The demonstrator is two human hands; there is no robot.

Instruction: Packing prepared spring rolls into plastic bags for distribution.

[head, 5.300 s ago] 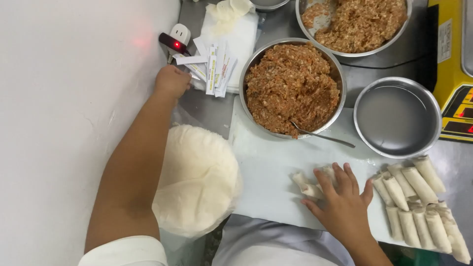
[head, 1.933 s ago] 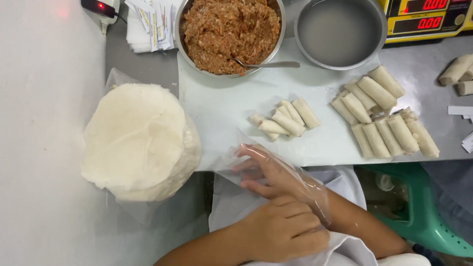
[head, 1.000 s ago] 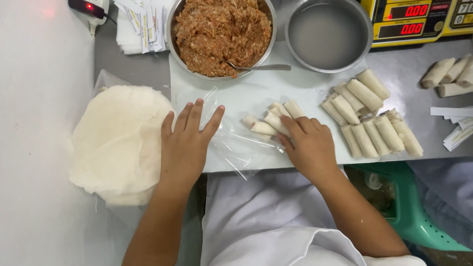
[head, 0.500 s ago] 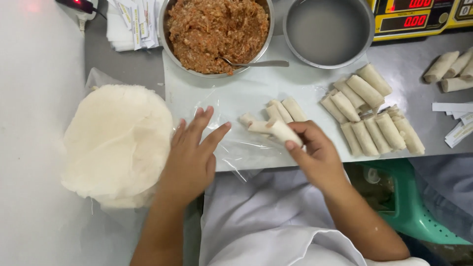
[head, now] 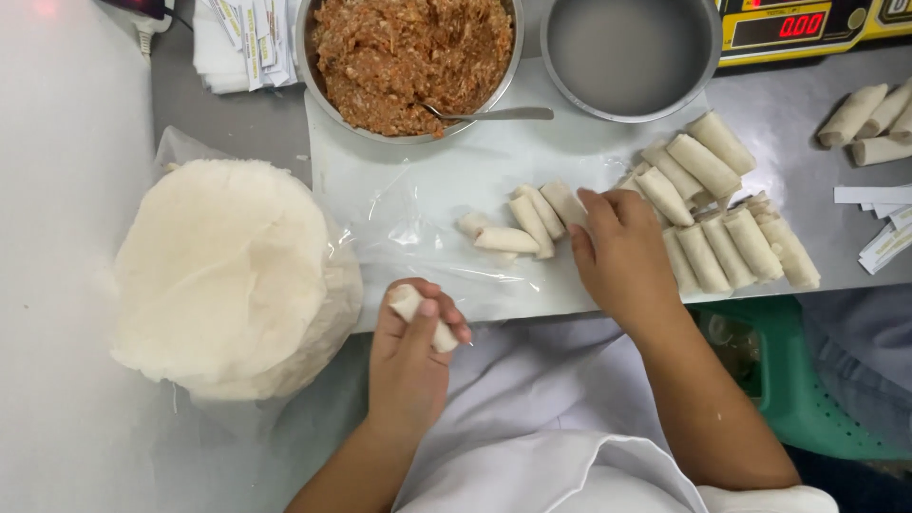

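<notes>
At lower centre, the left hand (head: 410,353) closes around a pale, soft rolled spring roll (head: 424,317); light and easily crushed, it is probably best gripped mid-length. The right hand (head: 619,249), fingers loosely curled, touches the small pile of rolls (head: 518,224) on the tabletop (head: 807,123).

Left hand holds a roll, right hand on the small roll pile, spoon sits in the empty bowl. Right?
Not quite. The head view shows the spoon in the filling bowl, not the empty bowl. Left hand holds a roll; right hand is on the pile.
</notes>
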